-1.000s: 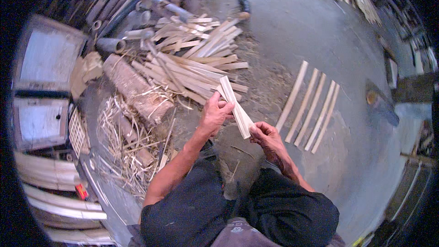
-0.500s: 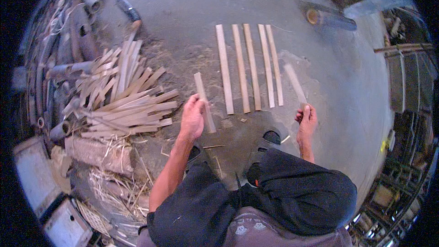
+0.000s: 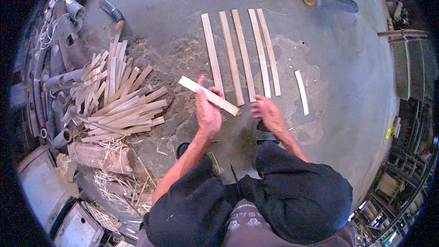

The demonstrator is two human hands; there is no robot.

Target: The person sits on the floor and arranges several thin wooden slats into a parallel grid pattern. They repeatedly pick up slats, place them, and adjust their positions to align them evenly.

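Observation:
My left hand [image 3: 209,115] grips a short, pale bamboo strip [image 3: 208,95] that slants down toward the right; its lower end looks thick, and I cannot tell whether several are stacked. Just past that end is my right hand [image 3: 270,114], slightly blurred, its fingers apart and nothing visible in them. It is beside the near end of a long bamboo strip [image 3: 242,55]. Several such long strips lie side by side on the floor, pointing away from me. To their right, apart from them, rests a shorter strip [image 3: 302,92].
On the left is a loose heap of strips [image 3: 130,112], with a pinkish-brown block [image 3: 100,157] and thin shavings [image 3: 121,187] nearer me. A dark tool with a brown end [image 3: 112,13] and hollow tubes [image 3: 73,9] lie beyond. A thick pole [image 3: 331,2] lies far right.
The short strip in my right hand has been laid on the floor at the right. That hand has moved left, toward my left hand, whose strip has tilted closer to horizontal.

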